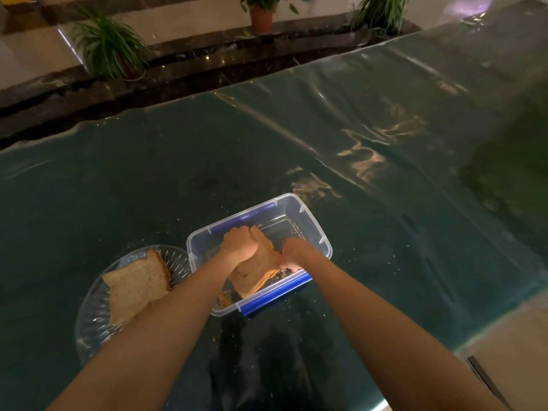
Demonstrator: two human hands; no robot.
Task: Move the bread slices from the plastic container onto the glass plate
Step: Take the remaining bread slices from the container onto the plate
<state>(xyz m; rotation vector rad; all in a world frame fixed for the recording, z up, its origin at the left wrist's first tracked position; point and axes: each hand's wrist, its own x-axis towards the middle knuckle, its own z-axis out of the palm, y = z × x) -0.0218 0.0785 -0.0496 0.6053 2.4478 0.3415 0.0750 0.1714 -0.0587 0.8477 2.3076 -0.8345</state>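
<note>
Plastic container: our landmark, clear with blue clips, on the dark table. Inside it, our left hand and right hand clamp their fingers on a bread stack. Left of it, touching: our glass plate, bearing bread slices.

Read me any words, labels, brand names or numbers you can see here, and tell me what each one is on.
None can be read.
Plastic container: clear walls, blue clips, no label showing.
Glass plate: cut pattern only, no text.
Bread slices, gripped by the left hand and right hand: no wrapper or print.
Table cover: pale streaks are reflections, not lettering.
</note>
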